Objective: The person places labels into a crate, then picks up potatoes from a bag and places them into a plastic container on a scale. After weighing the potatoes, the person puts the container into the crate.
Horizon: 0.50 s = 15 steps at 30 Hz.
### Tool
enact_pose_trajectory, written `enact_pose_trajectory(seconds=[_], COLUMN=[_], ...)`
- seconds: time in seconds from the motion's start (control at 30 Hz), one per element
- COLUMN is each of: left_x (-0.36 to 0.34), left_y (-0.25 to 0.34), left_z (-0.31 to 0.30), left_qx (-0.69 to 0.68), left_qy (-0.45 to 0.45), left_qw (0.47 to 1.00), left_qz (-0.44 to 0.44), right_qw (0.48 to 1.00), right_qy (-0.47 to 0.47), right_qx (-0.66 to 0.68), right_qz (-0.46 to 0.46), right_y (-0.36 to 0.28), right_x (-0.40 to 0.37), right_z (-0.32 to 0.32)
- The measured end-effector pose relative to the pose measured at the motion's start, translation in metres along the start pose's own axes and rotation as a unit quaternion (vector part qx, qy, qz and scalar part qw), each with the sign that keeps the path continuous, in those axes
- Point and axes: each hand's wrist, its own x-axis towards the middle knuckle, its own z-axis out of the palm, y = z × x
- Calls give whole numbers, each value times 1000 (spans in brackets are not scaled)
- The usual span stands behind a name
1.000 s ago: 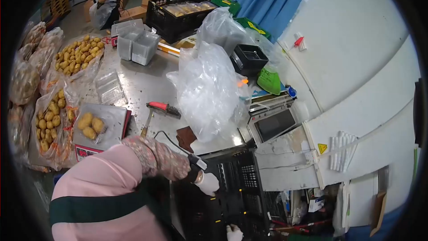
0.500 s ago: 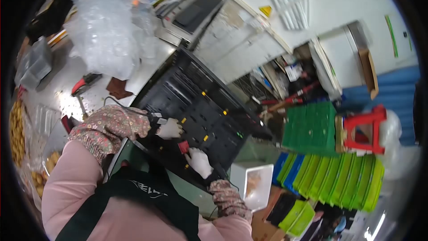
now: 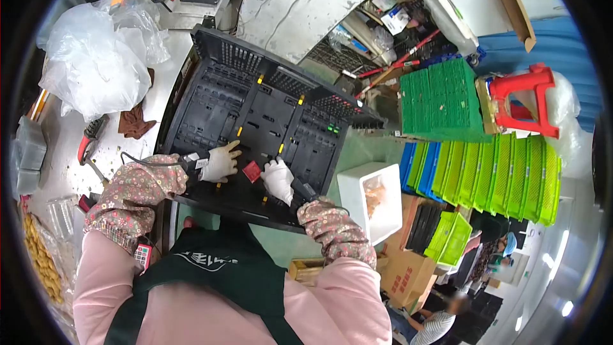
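Note:
In front of me is a black plastic folding crate (image 3: 258, 121) with yellow clips; its far perforated side panel stands tilted up. My left hand (image 3: 220, 161), in a whitish glove, lies over the crate's near part with its fingers spread, holding nothing. To its right, my right hand (image 3: 278, 181), also gloved, rests on the crate with slightly bent, parted fingers. Between the two hands sits a red square piece (image 3: 252, 171) on the crate, close to my right fingertips. Dark bands with cables wrap both wrists.
On the metal table (image 3: 76, 144) at left are a plastic bag bundle (image 3: 96, 57), a red-handled tool (image 3: 89, 144) and a brown cloth (image 3: 136, 121). At right stand a white foam box (image 3: 348, 195), green crates (image 3: 440, 99), a red stool (image 3: 525, 105) and lime baskets (image 3: 491, 172). A person (image 3: 437, 326) sits far off.
The view has turned and shifted, so the crate appears farther left and higher. Both hands stay over the crate's near part, and the red piece remains between them.

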Motion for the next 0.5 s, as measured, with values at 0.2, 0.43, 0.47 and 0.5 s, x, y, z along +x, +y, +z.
enact_pose_trajectory(seconds=[0.2,0.43,0.47,0.5], left_x=[9,-106,-126,-145], left_y=[-7,-26,-34,-45], left_z=[13,-43,-40,-38], left_qx=[-8,55,110,62], left_qy=[106,223,219,243], left_qw=[993,955,937,930], left_qz=[-45,-189,-249,-267], right_qw=[1000,715,450,128], right_qy=[8,-435,-454,-417], right_qx=[-1,181,332,442], right_qz=[-4,-516,-694,-784], right_y=[5,47,68,88], right_x=[7,48,34,21], right_z=[-15,-18,-8,4])
